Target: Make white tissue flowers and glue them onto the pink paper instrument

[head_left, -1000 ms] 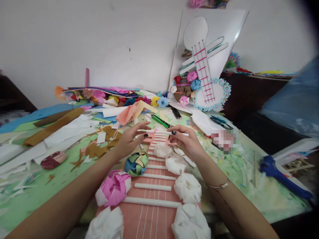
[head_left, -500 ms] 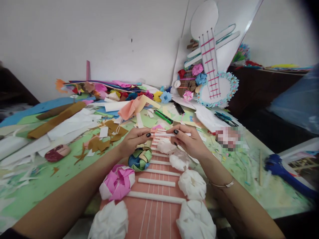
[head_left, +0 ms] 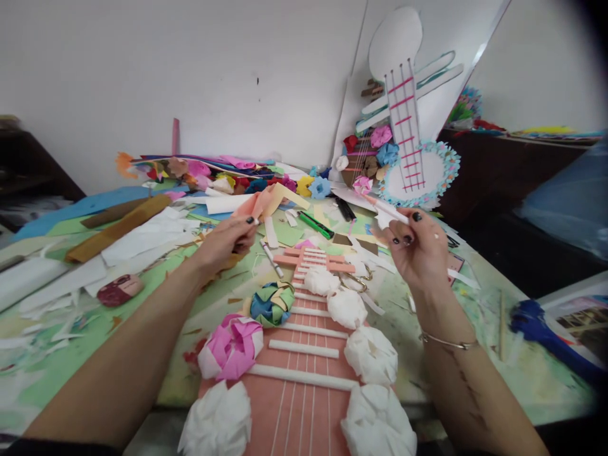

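My right hand (head_left: 420,247) is raised right of the pink paper guitar (head_left: 304,405), pinching a slim white paper tube (head_left: 389,209) that points up to the left. Over on the left, my left hand (head_left: 228,244) is closed above the scraps, a small white bit showing at its fingertips that I cannot make out. White paper rosettes (head_left: 372,354) line the guitar's right side; a pink and white rosette (head_left: 231,346) and a blue-green rosette (head_left: 272,303) sit on its left. White paper tubes (head_left: 304,348) lie across its white strings.
Scissors (head_left: 358,278) lie beside the guitar's head. Behind are a green cutter (head_left: 316,225), a black marker (head_left: 345,209), paper flowers and a white paper guitar (head_left: 406,126) against the wall. A blue glue gun (head_left: 532,316) is at right; brown and white scraps cover the left.
My hands have parted from above the guitar's neck, the left moving left and the right moving right and up with the white tube. The scissors and guitar's head are now uncovered.
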Demonstrator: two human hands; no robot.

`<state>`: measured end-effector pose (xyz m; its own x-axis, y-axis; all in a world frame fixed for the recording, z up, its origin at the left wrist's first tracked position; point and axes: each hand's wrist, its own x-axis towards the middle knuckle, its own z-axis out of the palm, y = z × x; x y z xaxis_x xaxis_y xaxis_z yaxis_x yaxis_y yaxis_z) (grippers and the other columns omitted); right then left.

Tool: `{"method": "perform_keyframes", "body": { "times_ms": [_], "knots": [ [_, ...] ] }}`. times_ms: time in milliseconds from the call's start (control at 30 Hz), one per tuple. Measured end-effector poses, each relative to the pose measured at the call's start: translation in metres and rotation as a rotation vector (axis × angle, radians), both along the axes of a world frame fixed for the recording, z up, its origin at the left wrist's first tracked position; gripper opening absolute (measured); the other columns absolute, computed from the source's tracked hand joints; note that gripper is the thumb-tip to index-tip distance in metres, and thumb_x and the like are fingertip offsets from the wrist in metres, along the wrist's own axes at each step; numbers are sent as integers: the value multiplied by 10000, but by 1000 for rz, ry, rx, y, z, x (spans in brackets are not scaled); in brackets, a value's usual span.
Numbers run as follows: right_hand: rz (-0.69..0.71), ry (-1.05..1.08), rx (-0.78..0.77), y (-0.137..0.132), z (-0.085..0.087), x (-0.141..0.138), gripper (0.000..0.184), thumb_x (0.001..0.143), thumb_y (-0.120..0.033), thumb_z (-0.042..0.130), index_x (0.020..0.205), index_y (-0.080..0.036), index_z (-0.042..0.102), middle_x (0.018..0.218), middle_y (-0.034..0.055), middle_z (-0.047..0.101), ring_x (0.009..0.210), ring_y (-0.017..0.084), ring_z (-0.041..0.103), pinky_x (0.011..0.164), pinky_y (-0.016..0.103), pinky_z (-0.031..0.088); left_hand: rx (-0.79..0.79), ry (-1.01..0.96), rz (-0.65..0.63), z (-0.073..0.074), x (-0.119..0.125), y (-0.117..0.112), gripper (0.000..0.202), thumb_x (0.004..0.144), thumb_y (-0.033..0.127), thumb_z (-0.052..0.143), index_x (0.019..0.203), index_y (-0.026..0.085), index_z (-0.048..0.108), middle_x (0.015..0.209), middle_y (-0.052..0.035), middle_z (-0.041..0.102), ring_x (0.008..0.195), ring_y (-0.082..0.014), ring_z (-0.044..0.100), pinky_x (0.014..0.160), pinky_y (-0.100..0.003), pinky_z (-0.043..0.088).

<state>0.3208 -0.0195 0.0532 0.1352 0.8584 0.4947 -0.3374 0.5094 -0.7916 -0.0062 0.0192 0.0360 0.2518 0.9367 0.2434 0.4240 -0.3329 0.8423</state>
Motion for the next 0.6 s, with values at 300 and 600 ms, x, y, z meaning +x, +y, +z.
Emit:
{"method": "perform_keyframes", "body": {
  "times_ms": [300,600],
  "knots": [
    [147,-75,-134,8,-18,-10,281,764,-356,722,1015,-254,648,876,-5,649,704,99,571,643,251,475,85,549,216,-42,-18,34,188,723,320,526,778,185,646,809,-93,650,847,-279,583,772,-338,401],
    [109,-39,-129,9,-21,-15,300,706,-390,790,855,-199,614,556,-43,622,492,79,538,499,211,420,-255,409,125,-26,11,11,311,769,408,512,665,144,639,697,-101,676,682,-235,643,614,-291,474]
  ]
}}
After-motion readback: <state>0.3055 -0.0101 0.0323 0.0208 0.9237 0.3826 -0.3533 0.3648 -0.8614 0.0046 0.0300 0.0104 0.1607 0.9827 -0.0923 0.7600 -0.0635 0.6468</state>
